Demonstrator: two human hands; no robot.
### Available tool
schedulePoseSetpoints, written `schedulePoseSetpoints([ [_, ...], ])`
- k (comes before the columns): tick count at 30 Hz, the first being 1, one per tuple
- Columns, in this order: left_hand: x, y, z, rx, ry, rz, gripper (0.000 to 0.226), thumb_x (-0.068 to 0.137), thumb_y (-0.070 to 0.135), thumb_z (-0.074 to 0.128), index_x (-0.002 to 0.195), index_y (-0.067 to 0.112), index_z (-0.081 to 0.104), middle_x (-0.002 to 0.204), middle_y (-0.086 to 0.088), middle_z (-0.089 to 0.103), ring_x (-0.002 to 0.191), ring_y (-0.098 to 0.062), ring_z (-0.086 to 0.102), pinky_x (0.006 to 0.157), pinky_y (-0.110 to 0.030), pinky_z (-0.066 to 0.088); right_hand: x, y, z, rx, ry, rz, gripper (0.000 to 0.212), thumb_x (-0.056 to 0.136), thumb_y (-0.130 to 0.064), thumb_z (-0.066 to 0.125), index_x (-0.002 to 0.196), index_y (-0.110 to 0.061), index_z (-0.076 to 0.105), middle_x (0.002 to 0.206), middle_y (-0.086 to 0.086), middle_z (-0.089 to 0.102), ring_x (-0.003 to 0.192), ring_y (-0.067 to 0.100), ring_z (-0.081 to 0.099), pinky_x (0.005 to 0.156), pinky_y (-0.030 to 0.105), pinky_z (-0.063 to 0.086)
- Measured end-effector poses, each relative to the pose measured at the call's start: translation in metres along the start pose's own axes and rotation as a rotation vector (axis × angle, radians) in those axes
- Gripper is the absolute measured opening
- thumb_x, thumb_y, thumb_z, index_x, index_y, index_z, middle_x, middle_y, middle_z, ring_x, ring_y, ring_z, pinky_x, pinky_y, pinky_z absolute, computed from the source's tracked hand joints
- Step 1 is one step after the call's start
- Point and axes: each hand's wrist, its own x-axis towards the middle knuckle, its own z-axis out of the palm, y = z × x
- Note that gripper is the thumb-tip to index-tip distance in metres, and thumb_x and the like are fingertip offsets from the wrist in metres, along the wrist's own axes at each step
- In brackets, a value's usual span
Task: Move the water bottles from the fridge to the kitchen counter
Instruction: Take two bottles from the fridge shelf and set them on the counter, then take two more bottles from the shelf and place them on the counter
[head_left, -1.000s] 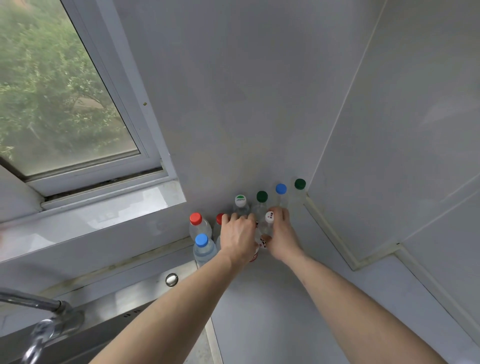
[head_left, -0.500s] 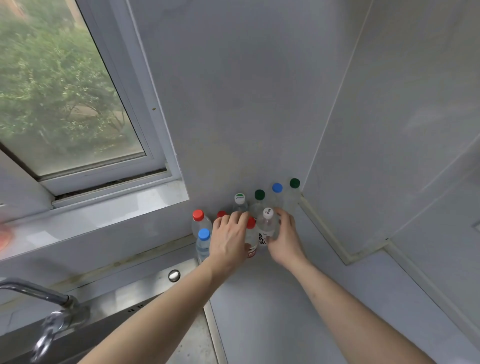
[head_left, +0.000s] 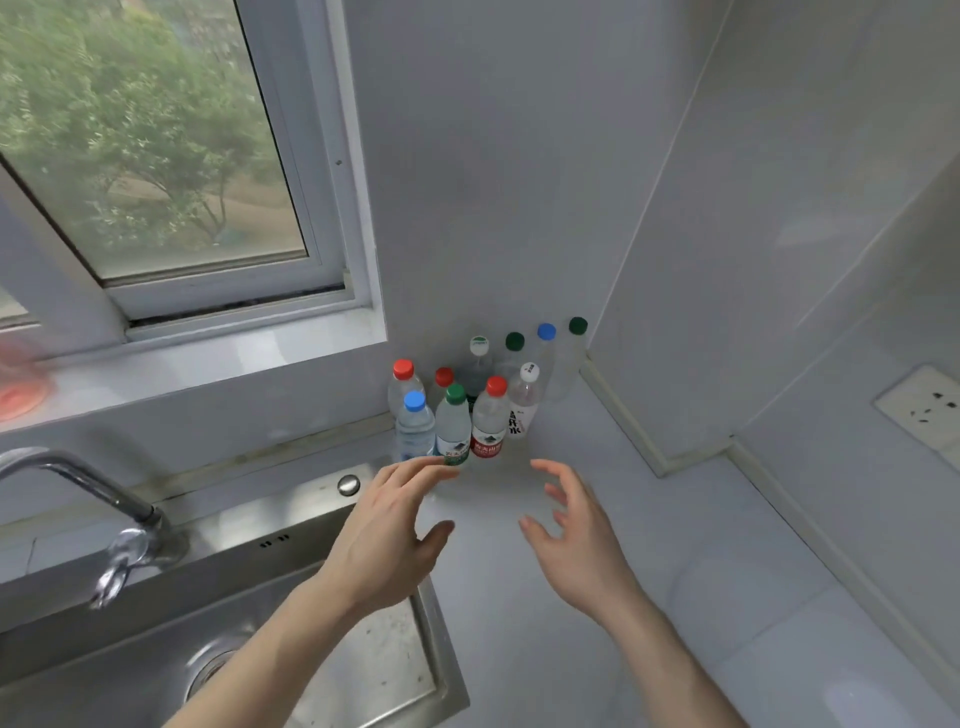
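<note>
Bottles (head_left: 470, 410) pack corner; sink (head_left: 218, 613) left; bare counter (head_left: 675, 571) right of hands

Ten water bottles by the sink (head_left: 270, 654)

The water bottles (head_left: 453, 426) stand upright right of and behind the sink: three red caps, three green, two blue, two white. Two hands hover nearer than them, the left hand (head_left: 384, 540) and the right hand (head_left: 576, 540), both empty.
</note>
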Motion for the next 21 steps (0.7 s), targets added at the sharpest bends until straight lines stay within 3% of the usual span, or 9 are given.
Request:
schedulePoseSetpoints([
  [6, -0.043, 0.02, -0.003, -0.052, -0.085, 0.051, 0.05, 0.095, 0.041, 0.069, 0.141, 0.043, 0.05, 0.151, 0.027, 0.042, 0.132, -0.004, 0.043, 0.112, -0.031, 0.042, -0.071, -0.002, -0.023, -0.055, -0.002, 0.02, 0.052, 0.098, -0.024, 0.066, 0.136, -0.051, 0.043, 0.141, -0.032, 0.041, 0.136, -0.005, 0.042, 0.113, 0.03, 0.041],
  [10, -0.053, 0.045, 0.001, -0.046, -0.133, 0.137, 0.049, 0.096, 0.043, 0.067, 0.141, 0.046, 0.049, 0.15, 0.029, 0.041, 0.138, -0.001, 0.038, 0.115, -0.027, 0.036, -0.116, 0.005, -0.045, -0.078, 0.048, 0.043, 0.052, 0.099, -0.025, 0.065, 0.139, -0.051, 0.042, 0.145, -0.036, 0.037, 0.138, -0.008, 0.04, 0.118, 0.03, 0.038],
  [21, -0.064, 0.171, 0.051, -0.075, -0.319, 0.497, 0.046, 0.095, 0.041, 0.067, 0.138, 0.048, 0.05, 0.148, 0.033, 0.04, 0.14, -0.001, 0.037, 0.112, -0.02, 0.031, -0.265, 0.037, -0.127, -0.072, 0.354, 0.242, 0.053, 0.102, -0.027, 0.062, 0.142, -0.053, 0.039, 0.15, -0.037, 0.033, 0.139, -0.013, 0.036, 0.121, 0.023, 0.032],
])
